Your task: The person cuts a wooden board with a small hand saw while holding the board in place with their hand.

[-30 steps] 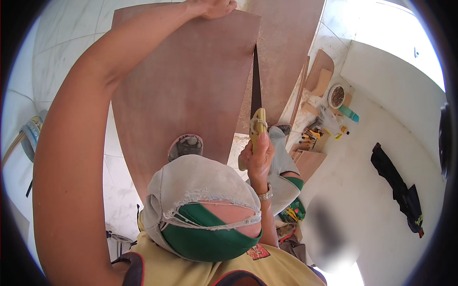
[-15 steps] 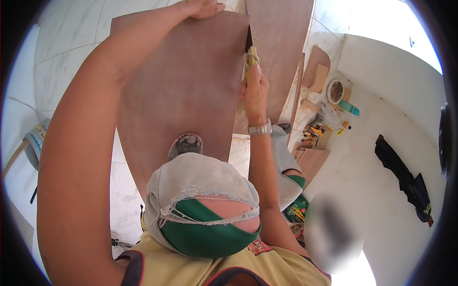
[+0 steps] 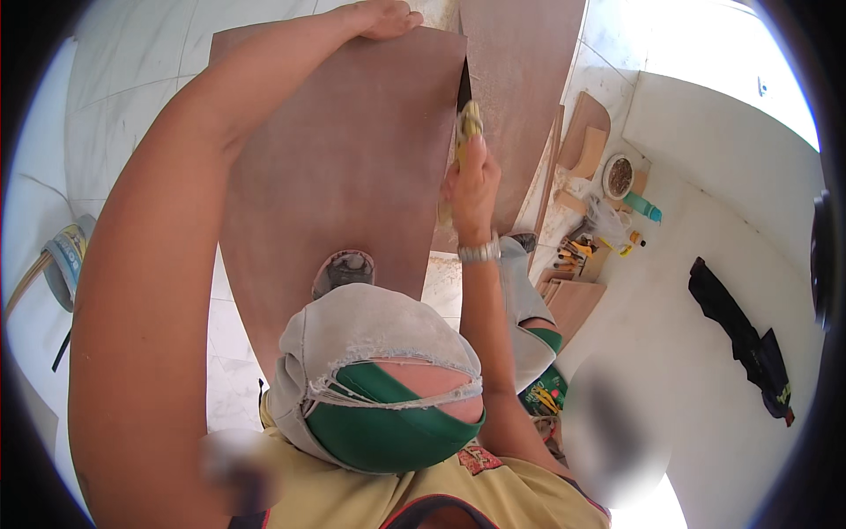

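A large brown wooden board (image 3: pixel 339 141) lies in front of me, with my shoe (image 3: pixel 344 271) on its near part. My left hand (image 3: pixel 388 19) reaches over to the board's far edge, its fingers curled on it near the far right corner. In my right hand (image 3: pixel 474 187) is a handsaw, gripped by its yellowish handle (image 3: pixel 471 119). The dark saw blade (image 3: pixel 464 84) points away from me along the board's right edge. A second brown panel (image 3: pixel 520 79) lies to the right of the blade; how deep the blade sits is hidden.
Right of the panels are wood offcuts (image 3: pixel 586 128), a round tub (image 3: pixel 619 176), a teal bottle (image 3: pixel 642 204), a plastic bag (image 3: pixel 608 220) and several hand tools (image 3: pixel 575 251) by the wall. Dark cloth (image 3: pixel 740 339) lies at the right. A coil-like roll (image 3: pixel 69 264) is at the left.
My right hand has drawn the saw a little toward me, and more of the blade shows past the handle. My left hand stays at the board's far edge.
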The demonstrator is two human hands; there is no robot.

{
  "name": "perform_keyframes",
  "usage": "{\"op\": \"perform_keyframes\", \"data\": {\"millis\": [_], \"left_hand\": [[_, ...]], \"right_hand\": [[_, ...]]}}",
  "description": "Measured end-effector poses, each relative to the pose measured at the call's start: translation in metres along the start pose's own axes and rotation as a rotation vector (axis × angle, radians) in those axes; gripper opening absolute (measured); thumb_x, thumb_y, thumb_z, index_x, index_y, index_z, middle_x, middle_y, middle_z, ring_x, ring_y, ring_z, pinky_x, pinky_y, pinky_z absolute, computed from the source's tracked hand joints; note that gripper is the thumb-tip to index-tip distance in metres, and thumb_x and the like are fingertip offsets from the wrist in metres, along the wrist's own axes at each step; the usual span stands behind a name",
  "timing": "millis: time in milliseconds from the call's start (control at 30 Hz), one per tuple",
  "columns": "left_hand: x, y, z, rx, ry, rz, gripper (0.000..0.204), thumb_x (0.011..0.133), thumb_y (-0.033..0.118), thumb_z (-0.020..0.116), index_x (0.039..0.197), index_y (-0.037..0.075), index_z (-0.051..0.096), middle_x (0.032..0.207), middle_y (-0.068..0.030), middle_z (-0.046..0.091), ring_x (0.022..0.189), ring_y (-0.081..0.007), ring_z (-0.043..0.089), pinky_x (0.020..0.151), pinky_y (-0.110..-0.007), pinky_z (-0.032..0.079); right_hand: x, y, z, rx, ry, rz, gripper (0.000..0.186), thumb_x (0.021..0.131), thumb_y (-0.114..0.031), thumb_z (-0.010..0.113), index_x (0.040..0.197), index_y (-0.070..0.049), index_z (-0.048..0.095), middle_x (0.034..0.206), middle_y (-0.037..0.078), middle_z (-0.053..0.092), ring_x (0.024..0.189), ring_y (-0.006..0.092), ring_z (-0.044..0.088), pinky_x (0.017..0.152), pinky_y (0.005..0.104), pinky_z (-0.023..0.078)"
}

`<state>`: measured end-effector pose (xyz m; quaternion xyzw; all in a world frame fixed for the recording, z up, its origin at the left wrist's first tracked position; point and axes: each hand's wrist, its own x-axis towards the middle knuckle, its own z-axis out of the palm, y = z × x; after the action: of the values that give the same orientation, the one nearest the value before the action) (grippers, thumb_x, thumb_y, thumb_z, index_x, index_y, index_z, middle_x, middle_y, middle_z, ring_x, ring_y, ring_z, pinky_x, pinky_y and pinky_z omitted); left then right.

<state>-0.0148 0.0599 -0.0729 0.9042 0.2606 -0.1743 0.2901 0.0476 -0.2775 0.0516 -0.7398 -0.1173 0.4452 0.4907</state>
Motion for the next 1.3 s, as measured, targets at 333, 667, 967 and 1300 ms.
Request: {"op": "perform_keyframes", "data": {"millis": [333, 667, 967, 1300], "left_hand": [[0.005, 0.031, -0.003, -0.06, 0.102, 0.085, 0.047, 0.108, 0.032, 0.039, 0.12, 0.0, 0.07, 0.13, -0.0291, 0.068, 0.122, -0.0458, 0.065, 0.105, -0.055, 0.05], [-0.015, 0.032, -0.017, -0.153, 0.084, -0.074, 0.049, 0.108, 0.036, 0.041, 0.123, -0.001, 0.069, 0.133, -0.0293, 0.067, 0.12, -0.0451, 0.066, 0.105, -0.054, 0.05], [-0.031, 0.028, -0.028, -0.143, 0.055, -0.179, 0.059, 0.107, 0.043, 0.037, 0.124, -0.003, 0.07, 0.128, -0.0268, 0.071, 0.119, -0.0447, 0.068, 0.104, -0.052, 0.051], [-0.019, 0.046, -0.019, -0.015, 0.063, 0.004, 0.052, 0.108, 0.036, 0.04, 0.119, -0.003, 0.071, 0.125, -0.0276, 0.071, 0.114, -0.0437, 0.069, 0.1, -0.052, 0.053]], "right_hand": [[0.039, -0.02, -0.005, -0.085, 0.077, -0.01, 0.047, 0.114, -0.043, 0.045, 0.086, -0.007, 0.053, 0.064, -0.005, 0.043, 0.053, 0.004, 0.039, 0.048, 0.0254, 0.032], [-0.111, 0.0, -0.038, -0.099, 0.11, 0.068, 0.047, 0.115, -0.038, 0.043, 0.12, 0.001, 0.07, 0.065, -0.006, 0.044, 0.055, 0.0025, 0.04, 0.049, 0.0249, 0.031], [-0.019, 0.003, -0.005, -0.06, 0.014, 0.034, 0.052, 0.112, -0.053, 0.043, 0.095, -0.006, 0.059, 0.057, -0.002, 0.042, 0.046, 0.009, 0.041, 0.046, 0.0293, 0.037], [0.041, -0.021, 0.001, -0.052, 0.04, 0.022, 0.049, 0.113, -0.048, 0.045, 0.088, -0.008, 0.054, 0.06, -0.002, 0.044, 0.047, 0.0086, 0.042, 0.044, 0.0296, 0.036]]}}
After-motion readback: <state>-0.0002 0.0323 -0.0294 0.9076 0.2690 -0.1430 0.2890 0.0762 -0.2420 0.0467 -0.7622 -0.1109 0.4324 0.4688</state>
